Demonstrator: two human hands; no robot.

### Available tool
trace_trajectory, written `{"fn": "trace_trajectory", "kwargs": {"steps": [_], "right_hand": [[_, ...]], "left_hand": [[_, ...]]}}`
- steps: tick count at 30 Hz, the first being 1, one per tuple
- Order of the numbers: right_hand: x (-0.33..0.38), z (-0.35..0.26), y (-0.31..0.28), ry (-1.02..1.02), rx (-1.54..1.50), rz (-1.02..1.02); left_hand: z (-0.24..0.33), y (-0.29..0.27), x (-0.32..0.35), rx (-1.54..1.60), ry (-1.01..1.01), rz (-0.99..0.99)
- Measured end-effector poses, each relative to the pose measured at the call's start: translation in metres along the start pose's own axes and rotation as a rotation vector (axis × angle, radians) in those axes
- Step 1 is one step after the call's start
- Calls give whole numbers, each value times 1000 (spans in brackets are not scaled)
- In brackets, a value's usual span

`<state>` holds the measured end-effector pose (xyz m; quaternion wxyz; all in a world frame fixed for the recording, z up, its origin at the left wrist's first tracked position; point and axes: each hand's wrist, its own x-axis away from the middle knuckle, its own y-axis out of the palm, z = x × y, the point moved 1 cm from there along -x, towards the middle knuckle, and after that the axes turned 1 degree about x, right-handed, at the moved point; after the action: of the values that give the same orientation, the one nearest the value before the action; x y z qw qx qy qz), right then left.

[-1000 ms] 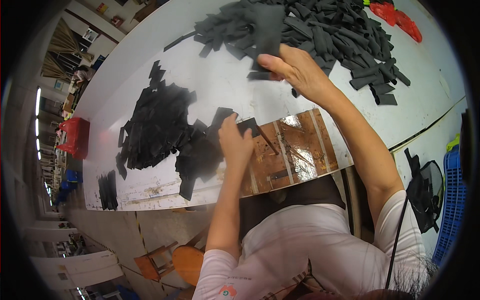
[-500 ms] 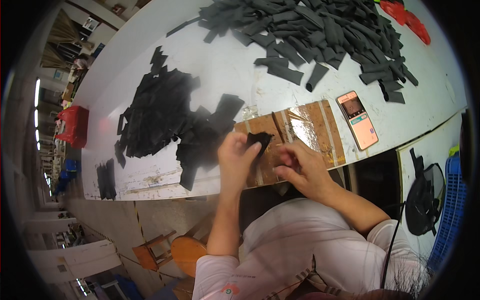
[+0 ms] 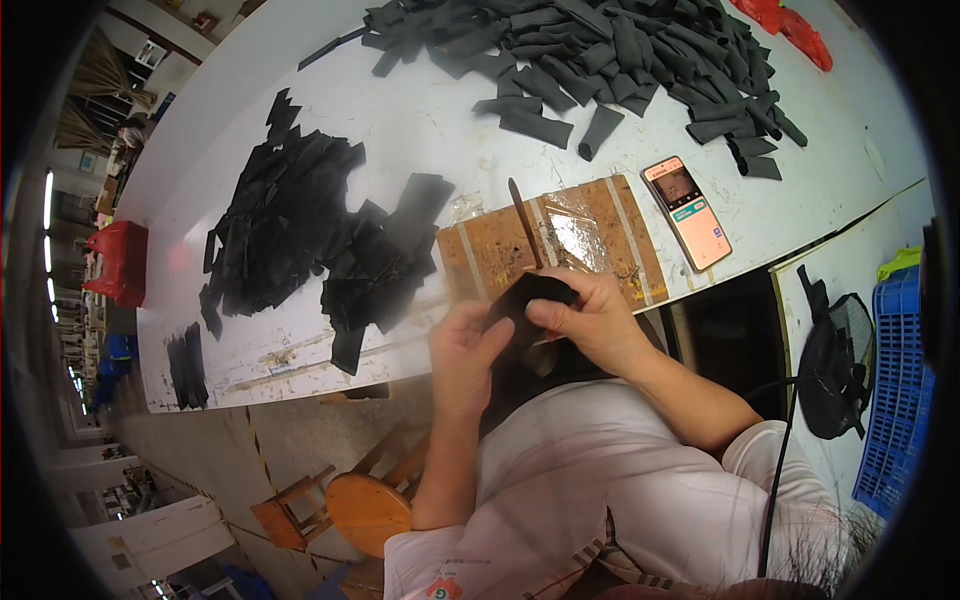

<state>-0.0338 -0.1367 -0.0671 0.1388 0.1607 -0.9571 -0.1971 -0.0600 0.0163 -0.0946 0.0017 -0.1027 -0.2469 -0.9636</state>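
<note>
Between my two hands a small piece of black fabric (image 3: 522, 301) is stretched, held over the table's near edge. My left hand (image 3: 467, 350) pinches its left end with thumb and fingers. At the other end my right hand (image 3: 594, 318) grips it, thumb on top. Just beyond them lies a brown board (image 3: 483, 252) crossed by pale tape strips and a shiny clear patch. A thin brown strip-like tool (image 3: 524, 222) rests on that board, its lower end near my right hand.
Flat black fabric pieces (image 3: 275, 215) are heaped on the left of the white table (image 3: 420, 130). A large pile of dark tube-shaped pieces (image 3: 620, 55) covers the far side. A phone (image 3: 688, 212) lies right of the board. A blue crate (image 3: 895, 380) stands far right, a wooden stool (image 3: 368, 512) below left.
My right hand has come over to the black fabric and taken hold of it. The fabric is now spread between both hands and nearer my body. The whole view has shifted slightly.
</note>
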Motion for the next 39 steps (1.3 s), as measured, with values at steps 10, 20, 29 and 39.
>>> {"fn": "trace_trajectory", "kwargs": {"steps": [10, 20, 29, 39], "right_hand": [[-4, -1, -4, -608, 832, 206], [-7, 2, -6, -921, 1106, 219], [-9, 8, -8, -1062, 1313, 152], [0, 24, -7, -1224, 1493, -8]], "left_hand": [[-3, 26, 12, -440, 322, 355], [15, 45, 29, -380, 273, 323], [12, 40, 18, -82, -64, 267], [-5, 37, 11, -368, 166, 372]]}}
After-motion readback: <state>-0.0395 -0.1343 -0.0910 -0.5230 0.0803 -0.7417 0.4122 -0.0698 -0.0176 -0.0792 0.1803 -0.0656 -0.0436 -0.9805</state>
